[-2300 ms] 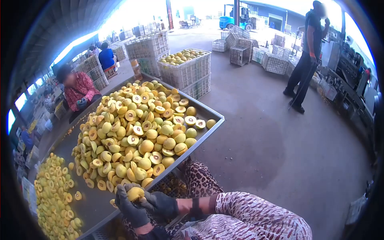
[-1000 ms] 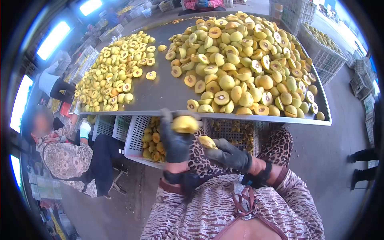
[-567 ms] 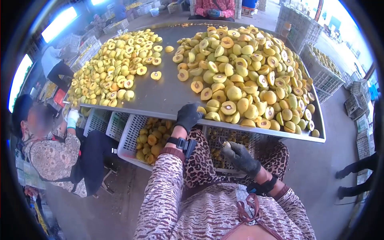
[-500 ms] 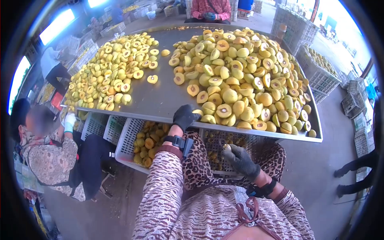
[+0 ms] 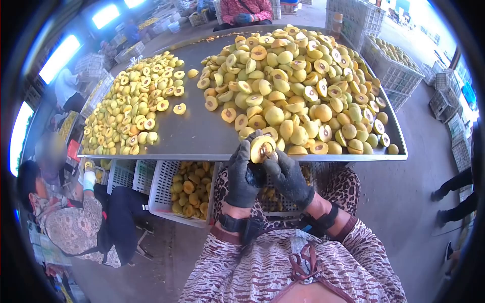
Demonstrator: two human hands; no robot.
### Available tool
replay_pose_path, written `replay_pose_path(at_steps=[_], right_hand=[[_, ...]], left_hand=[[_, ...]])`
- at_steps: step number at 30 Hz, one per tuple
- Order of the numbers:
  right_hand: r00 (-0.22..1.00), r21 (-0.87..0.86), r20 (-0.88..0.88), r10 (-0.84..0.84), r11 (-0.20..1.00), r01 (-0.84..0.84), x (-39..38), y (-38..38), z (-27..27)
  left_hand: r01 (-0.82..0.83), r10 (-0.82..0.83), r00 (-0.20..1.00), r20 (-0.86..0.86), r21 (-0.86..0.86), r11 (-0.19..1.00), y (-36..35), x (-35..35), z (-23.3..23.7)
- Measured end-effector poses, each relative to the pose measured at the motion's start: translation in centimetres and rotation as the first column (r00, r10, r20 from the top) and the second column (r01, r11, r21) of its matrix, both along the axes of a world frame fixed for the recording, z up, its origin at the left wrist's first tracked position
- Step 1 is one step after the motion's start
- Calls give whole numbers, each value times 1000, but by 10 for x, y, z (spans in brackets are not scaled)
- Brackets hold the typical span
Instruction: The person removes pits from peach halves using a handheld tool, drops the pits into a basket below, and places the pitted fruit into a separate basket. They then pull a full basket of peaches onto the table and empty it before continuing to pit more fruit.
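In the head view, my left hand (image 5: 241, 174), in a dark glove, holds up a halved peach (image 5: 261, 146) at the table's front edge, cut face toward me with its brown pit hollow showing. My right hand (image 5: 292, 177), gloved too, has its fingers closed together against the right side of that cut face. Whatever small thing the right fingers grip is hidden. Just behind my hands rises a large pile of peach halves (image 5: 303, 96) on the metal table (image 5: 187, 134). Below, between my knees, a crate (image 5: 275, 206) contains small dark bits.
A second heap of peach halves (image 5: 131, 106) covers the table's left side. Under the edge stands a white crate (image 5: 160, 194) of halves. A seated co-worker (image 5: 76, 222) works at the left; another person (image 5: 247, 12) sits beyond the table. Stacked crates (image 5: 391, 76) stand at right.
My left hand has lifted a peach half from the pile's front edge and brought it toward me. My right hand has risen from above the lap to meet it. The view has shifted slightly.
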State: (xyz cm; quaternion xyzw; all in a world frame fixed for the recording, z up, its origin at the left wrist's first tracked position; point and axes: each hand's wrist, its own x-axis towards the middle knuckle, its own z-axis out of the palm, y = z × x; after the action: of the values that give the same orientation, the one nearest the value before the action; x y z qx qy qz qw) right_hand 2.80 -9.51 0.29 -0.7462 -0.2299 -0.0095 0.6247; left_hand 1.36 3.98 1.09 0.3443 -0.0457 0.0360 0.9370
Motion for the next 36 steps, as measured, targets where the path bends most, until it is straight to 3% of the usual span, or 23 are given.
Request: replay_pose_path(at_steps=[1,2,3,5,8,11,13,14,15,16,17,20,22,23,25,27,29,31,36], right_hand=[[1000,1,-2,-6,1000,6,0,-2,-3],[1000,16,6,-7,1000,7,-1,-3,-5],[1000,31,14,-8,999,7,-2,-4,-6],[1000,60,-3,-11,998,12,-8,-5,-8],[1000,89,-12,-1,996,2,-11,-8,-13],[999,121,10,33,992,-34,-5,-10,-21],[998,153,35,58,986,-63,0,-16,-18],[941,336,-305,147,941,-38,0,-21,-4],[762,489,-583,282,871,52,0,-26,3],[749,479,-586,309,877,14,0,-33,3],[751,479,-585,307,878,15,-1,-36,3],[821,319,-528,215,947,-42,-6,-42,-4],[995,-78,-62,84,993,-89,-9,-48,-20],[994,-81,-69,87,992,-92,-11,-51,-19],[997,-396,-39,65,915,-76,-17,-57,-12],[998,-455,34,59,890,-37,-19,-59,0],[993,-508,97,60,861,-2,-22,-59,10],[974,-528,198,108,849,13,-19,-59,18],[958,-605,203,205,795,-42,-12,-62,20]], left_hand=[[-74,72,997,29,96,993,-6,1,-3],[-362,259,931,258,558,746,-13,4,-5],[-355,252,933,255,559,749,-18,5,-6],[-293,274,956,109,243,925,-26,8,-3],[-309,313,950,5,170,936,-34,8,-5],[-296,311,950,-41,207,932,-36,9,-1],[-214,219,976,5,221,951,-32,8,-3],[-141,132,989,61,175,974,-36,7,3],[-62,46,992,120,134,989,-39,6,9],[25,-71,978,195,227,974,-32,4,15],[27,-73,978,197,226,974,-33,2,14],[17,-33,992,124,131,991,-29,-3,2],[158,-156,987,-48,52,986,-17,-5,-13],[155,-153,987,-53,47,987,-16,-5,-19],[166,-160,982,-103,56,985,-15,-3,-26],[188,-179,972,-149,46,981,-13,-3,-23],[87,-31,983,-180,310,947,-14,-7,-20],[114,-51,980,-191,334,936,-13,-6,-21],[112,-30,960,-278,287,951,-15,-8,-18]])
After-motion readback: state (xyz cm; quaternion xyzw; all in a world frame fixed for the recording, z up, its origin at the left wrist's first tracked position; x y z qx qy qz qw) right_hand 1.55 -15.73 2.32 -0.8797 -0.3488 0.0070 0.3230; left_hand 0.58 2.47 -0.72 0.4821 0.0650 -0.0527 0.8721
